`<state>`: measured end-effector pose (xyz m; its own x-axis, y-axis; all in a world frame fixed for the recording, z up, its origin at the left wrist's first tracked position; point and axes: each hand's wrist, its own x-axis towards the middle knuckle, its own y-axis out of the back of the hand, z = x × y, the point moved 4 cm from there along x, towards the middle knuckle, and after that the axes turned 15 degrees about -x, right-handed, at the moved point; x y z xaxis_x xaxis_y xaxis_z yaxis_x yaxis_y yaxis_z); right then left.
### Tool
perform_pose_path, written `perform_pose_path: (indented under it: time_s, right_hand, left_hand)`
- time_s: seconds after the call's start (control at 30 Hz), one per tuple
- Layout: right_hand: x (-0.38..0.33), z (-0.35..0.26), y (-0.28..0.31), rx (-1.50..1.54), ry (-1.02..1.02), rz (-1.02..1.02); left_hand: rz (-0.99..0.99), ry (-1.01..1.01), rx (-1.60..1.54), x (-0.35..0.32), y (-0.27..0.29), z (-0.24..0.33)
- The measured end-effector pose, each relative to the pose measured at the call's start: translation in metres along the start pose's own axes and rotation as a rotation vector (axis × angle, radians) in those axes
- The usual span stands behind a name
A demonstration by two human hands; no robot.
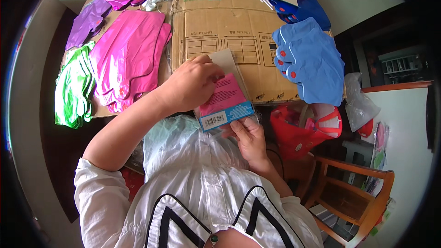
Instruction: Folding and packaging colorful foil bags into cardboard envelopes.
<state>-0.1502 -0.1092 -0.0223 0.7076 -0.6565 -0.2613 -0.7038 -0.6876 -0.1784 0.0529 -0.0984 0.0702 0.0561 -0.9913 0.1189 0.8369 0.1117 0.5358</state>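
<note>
Pink and blue packet (225,103) held over the lap, long axis running up-left to lower-right (barcode end nearest the body), left hand (190,85) pinching its upper edge, right hand (250,138) gripping the bottom, flattened cardboard (229,32) beyond.

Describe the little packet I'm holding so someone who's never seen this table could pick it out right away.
Start at the flattened brown cardboard covering the table, then go to its near edge in the middle. There the left hand and right hand hold a small flat packet. Unlike the plain shiny foil pieces around it, it is pink with a blue barcoded strip.
</note>
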Motion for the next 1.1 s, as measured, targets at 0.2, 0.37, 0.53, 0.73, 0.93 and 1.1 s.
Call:
perform_pose_path:
  time_s: [0.2,0.37,0.53,0.73,0.93,1.1]
  right_hand:
    - [0.000,0.000,0.003,0.003,-0.022,-0.011]
    - [-0.002,0.002,0.001,0.069,-0.056,-0.062]
    - [-0.004,0.000,-0.001,0.060,-0.106,-0.023]
    - [-0.006,0.000,-0.003,0.101,-0.211,0.046]
    - [-0.004,0.001,-0.010,0.171,-0.209,0.055]
    - [-0.001,-0.006,-0.009,0.252,-0.169,0.034]
  left_hand:
    - [-0.075,0.260,-0.148,0.004,-0.003,0.002]
    - [-0.148,0.491,-0.338,0.008,-0.006,-0.009]
    - [-0.097,0.238,-0.171,0.002,-0.004,-0.008]
    - [0.155,0.107,-0.314,-0.009,0.007,-0.011]
    - [0.115,-0.140,0.350,-0.016,-0.014,0.009]
    - [0.050,-0.174,0.472,-0.015,-0.034,-0.006]
